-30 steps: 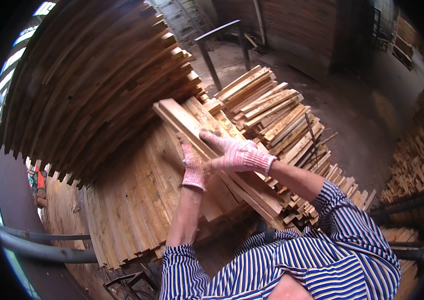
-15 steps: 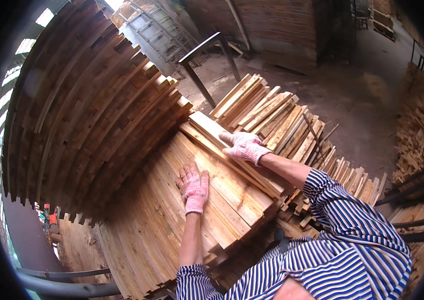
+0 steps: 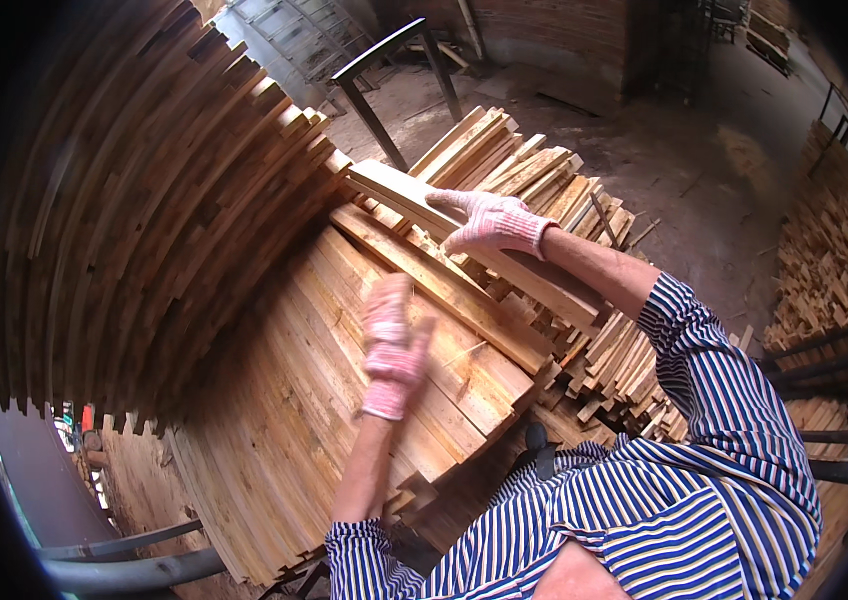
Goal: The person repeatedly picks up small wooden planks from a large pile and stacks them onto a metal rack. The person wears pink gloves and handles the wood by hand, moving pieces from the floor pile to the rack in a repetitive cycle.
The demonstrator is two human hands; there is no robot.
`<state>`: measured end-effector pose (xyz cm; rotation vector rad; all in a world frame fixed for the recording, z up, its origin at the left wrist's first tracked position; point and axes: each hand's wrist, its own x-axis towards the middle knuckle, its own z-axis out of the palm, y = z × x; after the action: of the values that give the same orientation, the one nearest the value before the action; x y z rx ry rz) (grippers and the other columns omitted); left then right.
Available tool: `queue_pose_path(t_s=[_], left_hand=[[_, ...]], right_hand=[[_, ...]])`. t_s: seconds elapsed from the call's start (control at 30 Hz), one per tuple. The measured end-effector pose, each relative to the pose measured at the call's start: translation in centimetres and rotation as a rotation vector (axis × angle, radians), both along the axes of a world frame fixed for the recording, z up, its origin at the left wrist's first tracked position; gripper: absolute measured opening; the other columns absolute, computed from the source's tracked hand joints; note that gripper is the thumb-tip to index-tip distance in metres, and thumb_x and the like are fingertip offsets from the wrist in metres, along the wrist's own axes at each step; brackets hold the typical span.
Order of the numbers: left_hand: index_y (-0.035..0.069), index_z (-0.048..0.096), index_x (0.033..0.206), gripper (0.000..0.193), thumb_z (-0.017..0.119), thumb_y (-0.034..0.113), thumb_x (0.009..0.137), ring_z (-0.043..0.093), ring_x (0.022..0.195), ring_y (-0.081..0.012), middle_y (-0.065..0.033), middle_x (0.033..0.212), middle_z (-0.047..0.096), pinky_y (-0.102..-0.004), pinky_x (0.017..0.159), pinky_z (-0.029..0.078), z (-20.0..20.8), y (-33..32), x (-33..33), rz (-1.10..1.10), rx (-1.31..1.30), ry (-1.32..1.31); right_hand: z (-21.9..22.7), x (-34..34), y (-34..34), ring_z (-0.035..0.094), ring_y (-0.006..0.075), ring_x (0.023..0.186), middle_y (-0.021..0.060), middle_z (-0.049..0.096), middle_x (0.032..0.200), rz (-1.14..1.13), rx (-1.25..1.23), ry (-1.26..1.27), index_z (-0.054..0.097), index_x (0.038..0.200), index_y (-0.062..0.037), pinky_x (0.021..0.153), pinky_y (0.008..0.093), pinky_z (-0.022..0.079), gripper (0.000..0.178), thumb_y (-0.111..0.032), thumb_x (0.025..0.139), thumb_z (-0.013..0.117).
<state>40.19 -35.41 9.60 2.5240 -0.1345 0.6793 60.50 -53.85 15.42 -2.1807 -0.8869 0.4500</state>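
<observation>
My right hand, in a pink-and-white knit glove, grips a long pale wooden board from above. The board is lifted and slants from the tall wood stack toward my right forearm. My left hand, gloved alike, is smeared by motion over the layer of flat boards; its fingers look stretched out and its thumb apart, with nothing seen in it. Between the hands, another loose board lies along the right edge of that layer.
A tall stack of wood pieces rises at the left. Cut strips are heaped beyond the boards on the right. A dark metal frame stands behind, and more wood is piled at far right. Metal tubes cross the lower left.
My right hand has raised the pale board and shifted it right, opening a gap beside the loose board. My left hand has lifted from its flat rest and is moving.
</observation>
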Motion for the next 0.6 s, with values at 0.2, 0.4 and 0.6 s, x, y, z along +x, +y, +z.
queue_pose_path(t_s=[0.2, 0.4, 0.6], left_hand=[[0.008, 0.06, 0.134, 0.053, 0.041, 0.047, 0.104, 0.045, 0.137, -0.0383, -0.019, 0.136, 0.06, -0.0546, 0.124, 0.014, 2.3, -7.6, 5.1, -0.467, 0.48, 0.321], [0.01, 0.064, 0.114, 0.037, 0.054, 0.041, 0.099, 0.052, 0.121, -0.035, -0.0143, 0.113, 0.063, -0.0569, 0.118, 0.022, 3.8, -6.8, 4.4, -0.517, 0.44, 0.407], [0.012, 0.049, 0.143, 0.069, 0.071, 0.048, 0.089, 0.038, 0.14, -0.0464, -0.0266, 0.143, 0.047, -0.056, 0.115, 0.034, 2.0, -1.0, 0.7, -0.335, 0.25, 0.013]], right_hand=[[-2.7, 1.5, 1.5, 0.071, 0.0339, 0.101, 0.0183, 0.07, 0.121, -0.103, -0.14, -0.104, 0.042, 0.154, -0.0295, 0.086, 0.0455, 0.057, 0.088, -0.034, 0.072, 0.073], [-4.9, 1.3, 2.2, 0.067, 0.0358, 0.108, 0.0205, 0.065, 0.122, -0.091, -0.129, -0.18, 0.041, 0.154, -0.0281, 0.085, 0.0495, 0.056, 0.082, -0.036, 0.078, 0.071], [-2.2, -4.5, 4.7, 0.065, 0.0347, 0.099, 0.0234, 0.06, 0.114, 0.038, -0.098, 0.194, 0.035, 0.153, -0.016, 0.081, 0.0507, 0.055, 0.056, -0.038, 0.102, 0.044]])
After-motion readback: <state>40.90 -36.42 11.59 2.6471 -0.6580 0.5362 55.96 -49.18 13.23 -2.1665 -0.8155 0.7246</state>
